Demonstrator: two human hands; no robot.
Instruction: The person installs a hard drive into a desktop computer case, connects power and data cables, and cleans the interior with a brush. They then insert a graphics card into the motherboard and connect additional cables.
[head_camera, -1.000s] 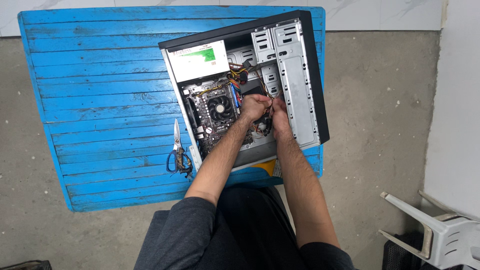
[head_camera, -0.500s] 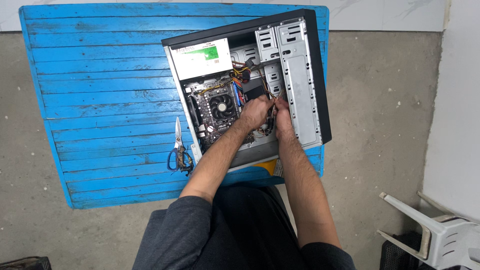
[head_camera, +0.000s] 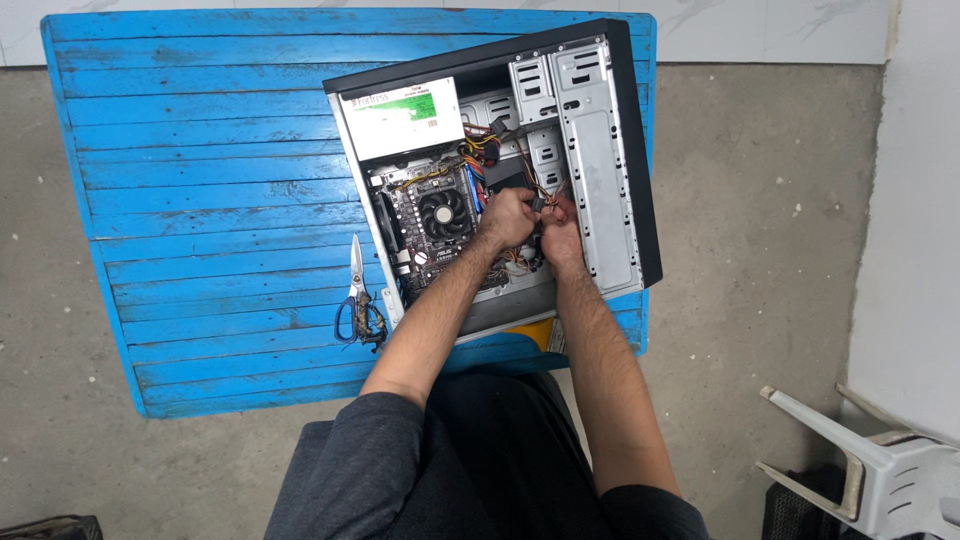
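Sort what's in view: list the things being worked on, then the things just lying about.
In use:
- open computer case lying on the blue table
- cable bundle inside it, gripped by the left hand and right hand

Lying about:
- scissors on the table, left of the case
- white plastic chair on the floor

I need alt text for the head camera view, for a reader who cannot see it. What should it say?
Seen from above, a person's left hand and right hand work close together on the cables inside an open computer case lying on a blue wooden table. Scissors lie on the table left of the case.
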